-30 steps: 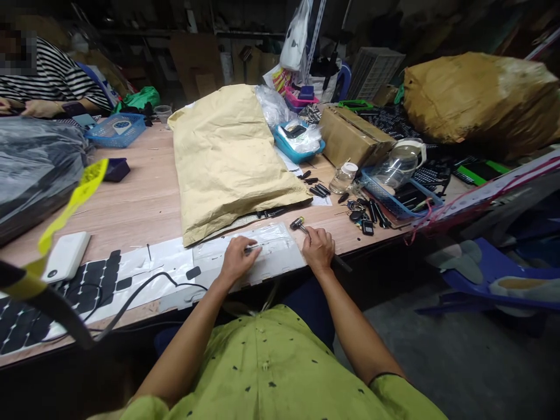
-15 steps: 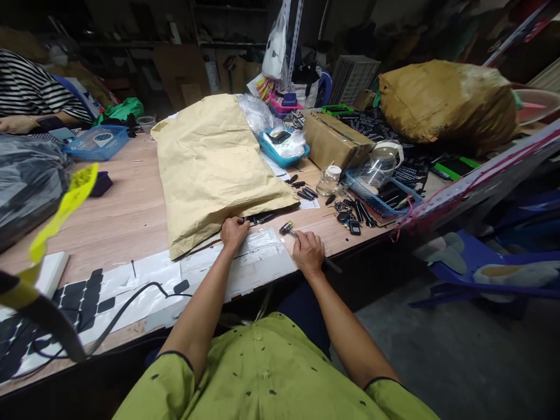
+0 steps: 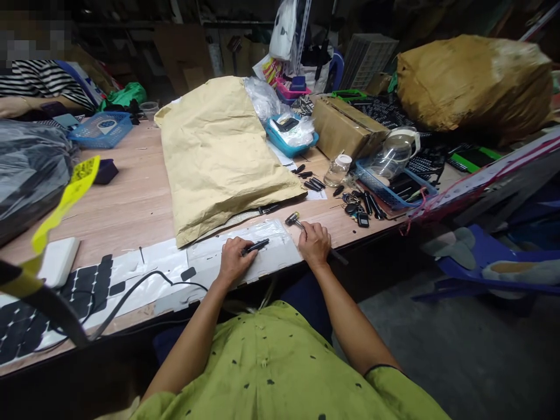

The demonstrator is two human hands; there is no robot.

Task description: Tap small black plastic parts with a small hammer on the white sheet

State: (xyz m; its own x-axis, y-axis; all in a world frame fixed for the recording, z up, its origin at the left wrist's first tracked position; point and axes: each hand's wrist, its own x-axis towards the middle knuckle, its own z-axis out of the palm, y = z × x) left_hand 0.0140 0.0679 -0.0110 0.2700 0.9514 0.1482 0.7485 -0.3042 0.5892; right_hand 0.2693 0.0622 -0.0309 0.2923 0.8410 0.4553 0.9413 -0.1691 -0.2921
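One slim black bar [image 3: 255,247] in L hand [image 3: 231,261], atop white panel [image 3: 282,258].

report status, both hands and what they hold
Left hand shut on black stick, over white panel. Right hand grips small hammer at panel's edge. Tan sack just beyond, clear of both hands.

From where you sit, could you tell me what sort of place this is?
Probably a small assembly or repair workshop: a cluttered wooden workbench, a solar panel sheet on it, and tools in use, a small hammer in the right hand and a black stick-like part in the left hand.
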